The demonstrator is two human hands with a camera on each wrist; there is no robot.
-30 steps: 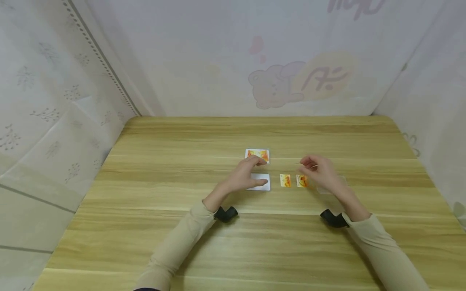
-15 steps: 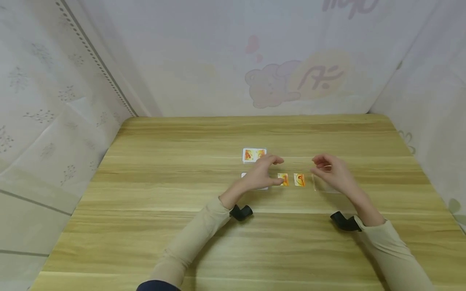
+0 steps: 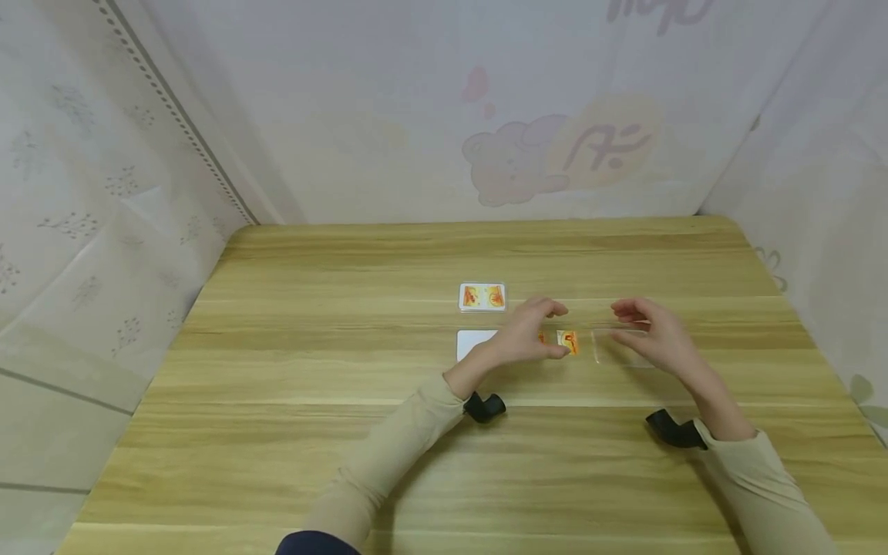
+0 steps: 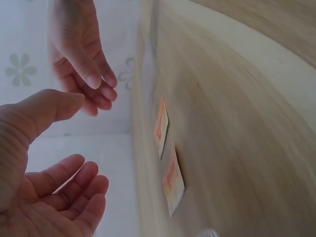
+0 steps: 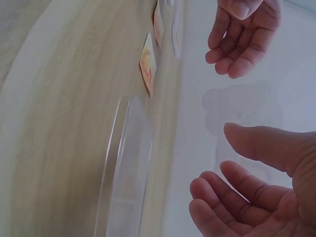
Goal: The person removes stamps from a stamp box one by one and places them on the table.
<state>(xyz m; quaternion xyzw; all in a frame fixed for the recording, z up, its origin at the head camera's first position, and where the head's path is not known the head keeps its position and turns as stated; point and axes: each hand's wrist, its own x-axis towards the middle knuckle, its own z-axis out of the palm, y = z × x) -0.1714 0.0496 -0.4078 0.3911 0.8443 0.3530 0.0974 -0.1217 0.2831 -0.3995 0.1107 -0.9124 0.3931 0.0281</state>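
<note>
My left hand [image 3: 527,333] hovers above the row of flat pieces with nothing between thumb and fingers. Below it lie two small orange-and-yellow printed cards: the right card [image 3: 567,341] shows well, while the left card [image 4: 173,185] is mostly covered by the hand in the head view. A white rectangular card [image 3: 474,344] is partly behind the left hand. My right hand [image 3: 655,333], also holding nothing, is over a clear plastic tray or lid [image 5: 126,173] that lies on the table. Both hands have thumb and fingers spread apart.
Farther back on the wooden table [image 3: 333,324] lies a white-bordered orange printed card in a clear case [image 3: 482,297]. A pale patterned curtain [image 3: 361,116] hangs behind the table. Black curved pieces [image 3: 486,408] sit at both wrists.
My left hand has moved right, from the white card to over the small printed cards. The right hand has shifted right, above the clear plastic piece. The pieces on the table stay put.
</note>
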